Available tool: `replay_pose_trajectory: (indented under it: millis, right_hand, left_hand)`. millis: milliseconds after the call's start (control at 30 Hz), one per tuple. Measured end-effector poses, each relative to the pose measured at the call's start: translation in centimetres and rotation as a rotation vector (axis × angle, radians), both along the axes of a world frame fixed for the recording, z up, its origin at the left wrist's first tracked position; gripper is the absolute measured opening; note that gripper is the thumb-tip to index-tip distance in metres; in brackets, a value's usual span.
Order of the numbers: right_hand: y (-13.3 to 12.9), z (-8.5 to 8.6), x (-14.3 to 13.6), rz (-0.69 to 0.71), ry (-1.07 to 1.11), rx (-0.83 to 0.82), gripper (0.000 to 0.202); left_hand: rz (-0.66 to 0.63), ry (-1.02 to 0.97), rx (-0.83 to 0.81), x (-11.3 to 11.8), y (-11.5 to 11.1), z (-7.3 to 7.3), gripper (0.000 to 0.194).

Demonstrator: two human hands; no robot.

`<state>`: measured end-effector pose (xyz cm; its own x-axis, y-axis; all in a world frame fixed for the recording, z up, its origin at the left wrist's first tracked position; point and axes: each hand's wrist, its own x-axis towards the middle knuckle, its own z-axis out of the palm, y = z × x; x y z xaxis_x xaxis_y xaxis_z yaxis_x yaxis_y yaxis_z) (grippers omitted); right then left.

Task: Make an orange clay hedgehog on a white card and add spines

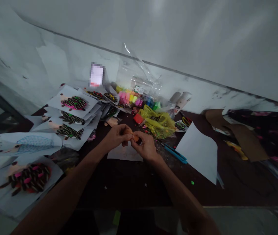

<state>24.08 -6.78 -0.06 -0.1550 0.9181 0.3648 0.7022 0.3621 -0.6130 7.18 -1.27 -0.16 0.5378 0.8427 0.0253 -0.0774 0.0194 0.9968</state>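
Observation:
My left hand [119, 135] and my right hand [146, 145] meet over a sheet of white paper [125, 154] on the dark table. Between their fingertips is a small lump of orange modelling clay [136, 138], pinched from both sides. The fingers partly cover it, so its full shape is hidden. Just beyond the hands lie a red block of clay [138, 118] and a crumpled yellow plastic bag [157, 122]. A peach-coloured clay piece [112, 121] sits behind my left hand.
Paper sheets with clay hedgehogs [74, 102] are stacked at the left. Clear bags hold colourful clay [131, 98] against the wall. Blue-handled scissors [175, 154] and blank paper [199, 151] lie to the right, with brown cardboard [248, 142] and dark floral cloth [258, 120] farther right.

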Motion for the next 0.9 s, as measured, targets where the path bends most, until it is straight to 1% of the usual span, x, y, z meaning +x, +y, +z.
replay_pose_trajectory:
  millis: [100, 200, 267, 333, 400, 467, 533, 600, 767, 900]
  right_hand:
    - [0.0, -0.1, 0.0, -0.016, 0.049, 0.029, 0.017]
    - [0.2, 0.0, 0.0, -0.015, 0.107, 0.016, 0.016]
    - [0.3, 0.1, 0.2, 0.0, 0.162, -0.02, 0.015]
    - [0.5, 0.2, 0.6, 0.033, 0.251, -0.106, 0.016]
    - [0.6, 0.4, 1.1, 0.055, 0.37, -0.201, 0.017]
    - [0.8, 0.5, 1.6, 0.037, 0.505, -0.255, 0.022]
    - [1.0, 0.7, 2.2, -0.013, 0.62, -0.265, 0.029]
    - [1.2, 0.8, 2.5, -0.055, 0.697, -0.254, 0.034]
    - [1.1, 0.9, 2.7, -0.074, 0.709, -0.21, 0.039]
    - [1.0, 1.1, 2.7, -0.096, 0.667, -0.172, 0.035]
  left_hand:
    - [-0.025, 0.017, 0.039, -0.1, 0.0, 0.3, 0.025]
    - [-0.041, -0.009, 0.044, -0.1, 0.1, 0.4, 0.026]
    - [-0.035, -0.032, 0.035, -0.1, 0.3, 0.4, 0.027]
    - [-0.013, -0.045, 0.01, -0.2, 0.6, 0.3, 0.028]
    - [0.037, -0.044, -0.015, -0.4, 0.8, 0.2, 0.031]
    - [0.144, -0.04, -0.01, -0.6, 1.1, 0.1, 0.034]
    - [0.273, -0.036, 0.028, -0.7, 1.2, 0.2, 0.036]
    - [0.344, -0.021, 0.06, -0.7, 1.2, 0.2, 0.035]
    - [0.339, 0.035, 0.089, -0.1, 1.6, 0.1, 0.026]
    - [0.363, 0.091, 0.14, 1.0, 3.2, -0.1, 0.015]
